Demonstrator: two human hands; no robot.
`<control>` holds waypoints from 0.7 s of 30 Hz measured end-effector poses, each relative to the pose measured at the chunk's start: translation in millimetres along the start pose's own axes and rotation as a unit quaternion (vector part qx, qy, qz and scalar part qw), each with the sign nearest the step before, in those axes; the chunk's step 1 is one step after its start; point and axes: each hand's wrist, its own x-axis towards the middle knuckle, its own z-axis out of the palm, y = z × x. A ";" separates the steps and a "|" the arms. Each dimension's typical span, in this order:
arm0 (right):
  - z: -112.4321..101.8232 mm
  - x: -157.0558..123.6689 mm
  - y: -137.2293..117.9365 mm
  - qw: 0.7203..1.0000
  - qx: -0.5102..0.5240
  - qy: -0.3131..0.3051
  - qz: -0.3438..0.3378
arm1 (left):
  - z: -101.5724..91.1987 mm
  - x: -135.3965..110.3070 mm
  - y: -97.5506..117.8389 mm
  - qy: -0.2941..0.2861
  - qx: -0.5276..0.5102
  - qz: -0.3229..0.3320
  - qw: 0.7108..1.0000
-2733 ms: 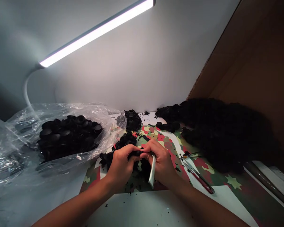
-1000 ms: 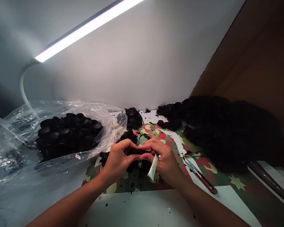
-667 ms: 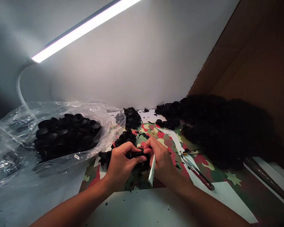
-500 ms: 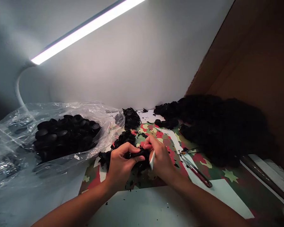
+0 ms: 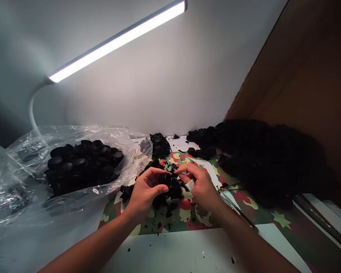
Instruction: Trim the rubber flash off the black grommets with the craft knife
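Head view shows a small black ribbed round piece [image 5: 164,178] pinched between the thumb and fingers of the left hand [image 5: 142,192]. Just beside it, the right hand [image 5: 202,188] curls around a slim white object [image 5: 190,184]; whether its fingertips also grip a scrap, I cannot tell. Beneath are ragged black scraps [image 5: 174,190] on a red, green and cream patterned sheet [image 5: 184,216]. Beyond, a clear plastic bag [image 5: 132,149] of black discs lies left, a large black heap [image 5: 267,163] right.
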 end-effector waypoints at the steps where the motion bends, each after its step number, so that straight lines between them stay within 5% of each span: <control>1: 1.1 -1.7 -3.7 1.000 0.007 0.002 0.008 | -1.4 0.3 -1.0 -0.002 0.000 0.004 1.000; 5: 7.1 -6.2 -12.8 0.996 0.049 -0.060 0.053 | -3.9 -0.2 0.4 -0.021 0.005 0.013 1.000; 10: 9.7 -6.7 -11.6 0.997 -0.015 -0.079 -0.003 | -1.1 -1.8 6.2 -0.047 0.107 0.062 0.991; 16: 7.3 -7.2 -13.0 0.961 -0.183 -0.050 -0.202 | 2.8 -7.1 12.3 0.001 0.143 0.075 0.987; 21: 6.4 -9.2 -11.7 0.913 -0.218 0.013 -0.345 | 4.1 -10.1 15.9 0.011 0.070 0.092 0.993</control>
